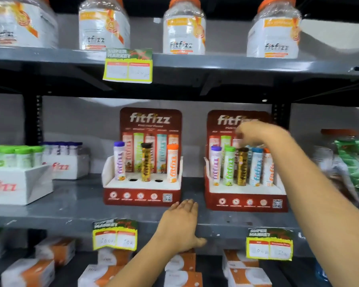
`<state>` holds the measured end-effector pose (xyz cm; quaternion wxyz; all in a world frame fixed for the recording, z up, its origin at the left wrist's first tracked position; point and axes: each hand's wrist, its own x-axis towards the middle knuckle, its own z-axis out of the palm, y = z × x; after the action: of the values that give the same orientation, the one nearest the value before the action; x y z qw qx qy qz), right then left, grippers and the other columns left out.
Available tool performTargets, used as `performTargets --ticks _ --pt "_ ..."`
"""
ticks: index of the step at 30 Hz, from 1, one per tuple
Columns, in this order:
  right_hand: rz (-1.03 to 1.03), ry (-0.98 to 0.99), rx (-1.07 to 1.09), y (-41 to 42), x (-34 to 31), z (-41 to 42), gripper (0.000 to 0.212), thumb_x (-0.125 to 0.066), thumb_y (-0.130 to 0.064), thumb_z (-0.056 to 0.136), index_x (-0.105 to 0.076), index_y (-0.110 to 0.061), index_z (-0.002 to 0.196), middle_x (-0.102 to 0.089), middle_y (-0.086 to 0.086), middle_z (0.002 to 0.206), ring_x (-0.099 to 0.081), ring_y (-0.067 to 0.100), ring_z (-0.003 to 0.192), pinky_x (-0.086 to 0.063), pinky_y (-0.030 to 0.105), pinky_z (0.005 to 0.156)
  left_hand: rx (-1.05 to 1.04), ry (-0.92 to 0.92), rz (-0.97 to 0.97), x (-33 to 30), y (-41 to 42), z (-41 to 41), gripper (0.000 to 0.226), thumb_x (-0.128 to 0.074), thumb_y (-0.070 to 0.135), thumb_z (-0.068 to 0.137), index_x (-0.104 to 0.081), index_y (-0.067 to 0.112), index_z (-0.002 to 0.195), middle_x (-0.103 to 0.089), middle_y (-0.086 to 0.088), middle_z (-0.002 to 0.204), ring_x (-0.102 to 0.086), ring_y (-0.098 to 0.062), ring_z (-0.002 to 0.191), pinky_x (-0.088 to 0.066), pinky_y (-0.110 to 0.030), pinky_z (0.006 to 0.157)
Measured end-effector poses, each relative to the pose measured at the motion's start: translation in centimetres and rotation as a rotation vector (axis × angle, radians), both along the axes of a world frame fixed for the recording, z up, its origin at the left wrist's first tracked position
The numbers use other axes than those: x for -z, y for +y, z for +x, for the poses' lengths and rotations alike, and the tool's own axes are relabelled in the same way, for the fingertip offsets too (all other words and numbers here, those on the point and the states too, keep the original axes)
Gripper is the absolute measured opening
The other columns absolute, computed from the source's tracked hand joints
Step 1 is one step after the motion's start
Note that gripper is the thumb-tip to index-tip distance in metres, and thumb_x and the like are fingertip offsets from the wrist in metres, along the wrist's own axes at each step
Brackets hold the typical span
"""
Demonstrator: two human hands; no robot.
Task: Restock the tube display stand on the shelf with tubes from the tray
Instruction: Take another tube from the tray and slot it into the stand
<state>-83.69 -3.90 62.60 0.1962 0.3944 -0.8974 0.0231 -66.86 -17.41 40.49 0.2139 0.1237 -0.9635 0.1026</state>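
Right hand (255, 133): fingers blurred, grip cannot be told; above the tubes of the right display stand (246, 200), five caps showing. Left hand (179, 223): fingers together, flat on the grey shelf (71, 206) edge, near the left display stand (142, 195), which holds purple-capped tube (119, 160), black-capped tube (146, 162) and orange-capped tube (172, 163), two holes empty.

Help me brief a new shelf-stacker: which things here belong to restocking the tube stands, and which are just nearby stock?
Job:
left stand, two holes empty
right stand, front row full
trays of tubes
right hand
left hand

Nearby stock:
jars
price tags
orange boxes
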Motion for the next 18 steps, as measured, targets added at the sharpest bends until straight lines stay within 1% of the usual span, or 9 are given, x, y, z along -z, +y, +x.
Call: performTargets --ticks 2,3,4,7,8,10,13,16,18 --pt "-0.110 0.072 -0.111 -0.5 -0.3 3.5 0.046 -0.069 -0.032 0.082 -0.059 -0.019 0.125 -0.063 0.011 0.127 -0.059 0.031 0.113 -0.047 0.040 0.099 0.030 0.063 -0.077 0.1 0.0 2.8 0.093 -0.055 0.060 0.081 -0.011 0.012 0.148 -0.018 -0.009 0.158 -0.013 -0.022 0.144 -0.006 -0.038 0.116" --pt "-0.162 0.088 -0.204 -1.2 0.0 5.7 0.044 -0.070 -0.033 0.081 -0.061 -0.021 0.122 -0.066 0.010 0.123 -0.061 0.030 0.111 -0.048 0.039 0.098 0.036 0.105 -0.108 0.4 -0.2 4.7 0.093 -0.055 0.060 0.082 -0.012 0.012 0.148 -0.019 -0.008 0.157 -0.013 -0.022 0.144 -0.004 -0.037 0.115" --pt "-0.211 0.102 -0.304 -2.0 0.6 8.1 0.041 -0.070 -0.034 0.081 -0.063 -0.023 0.120 -0.068 0.009 0.117 -0.062 0.030 0.108 -0.048 0.038 0.095 0.032 0.141 -0.132 0.8 -0.4 7.1 0.091 -0.056 0.058 0.081 -0.015 0.011 0.148 -0.023 -0.009 0.156 -0.016 -0.022 0.143 -0.005 -0.038 0.115" --pt "-0.275 0.089 -0.596 -4.7 3.9 16.0 0.033 -0.068 -0.037 0.082 -0.063 -0.032 0.114 -0.072 0.000 0.102 -0.065 0.028 0.098 -0.051 0.040 0.088 -0.018 0.171 -0.176 3.4 -1.3 15.3 0.086 -0.058 0.054 0.078 -0.027 0.009 0.144 -0.037 -0.010 0.150 -0.030 -0.024 0.138 -0.024 -0.044 0.115" --pt "-0.257 0.053 -0.704 -5.8 5.4 18.8 0.031 -0.067 -0.038 0.082 -0.063 -0.033 0.112 -0.073 -0.002 0.099 -0.066 0.025 0.095 -0.052 0.040 0.086 -0.067 0.152 -0.183 4.8 -1.7 18.6 0.085 -0.059 0.053 0.077 -0.030 0.008 0.143 -0.041 -0.011 0.148 -0.034 -0.025 0.136 -0.028 -0.044 0.112" --pt "-0.187 -0.040 -0.910 -7.9 8.8 23.8 0.031 -0.065 -0.039 0.082 -0.063 -0.031 0.112 -0.074 -0.002 0.095 -0.066 0.022 0.090 -0.052 0.038 0.083 -0.186 0.107 -0.142 8.1 -2.1 25.3 0.082 -0.060 0.052 0.075 -0.035 0.009 0.141 -0.043 -0.010 0.146 -0.038 -0.024 0.135 -0.030 -0.044 0.110" --pt "-0.032 -0.148 -1.173 -11.7 15.0 31.3 0.031 -0.063 -0.043 0.082 -0.061 -0.034 0.112 -0.075 -0.006 0.096 -0.067 0.022 0.094 -0.053 0.039 0.082 -0.415 -0.019 -0.023 14.5 -1.4 36.2 0.079 -0.057 0.057 0.078 -0.039 0.011 0.140 -0.045 -0.007 0.145 -0.039 -0.021 0.134 -0.034 -0.044 0.109" --pt "0.108 -0.224 -1.335 -14.9 22.4 38.1 0.030 -0.059 -0.044 0.084 -0.059 -0.036 0.112 -0.073 -0.008 0.103 -0.066 0.022 0.099 -0.053 0.039 0.081 -0.635 -0.158 0.131 20.7 1.5 46.7 0.079 -0.057 0.057 0.076 -0.044 0.010 0.138 -0.051 -0.007 0.141 -0.047 -0.022 0.129 -0.043 -0.046 0.102" --pt "0.232 -0.277 -1.411 -16.4 28.1 42.5 0.028 -0.056 -0.044 0.086 -0.059 -0.034 0.111 -0.072 -0.004 0.104 -0.064 0.024 0.100 -0.052 0.039 0.081 -0.754 -0.278 0.219 24.2 4.0 52.8 0.078 -0.063 0.058 0.069 -0.053 0.011 0.131 -0.058 -0.006 0.133 -0.055 -0.022 0.121 -0.052 -0.041 0.092"
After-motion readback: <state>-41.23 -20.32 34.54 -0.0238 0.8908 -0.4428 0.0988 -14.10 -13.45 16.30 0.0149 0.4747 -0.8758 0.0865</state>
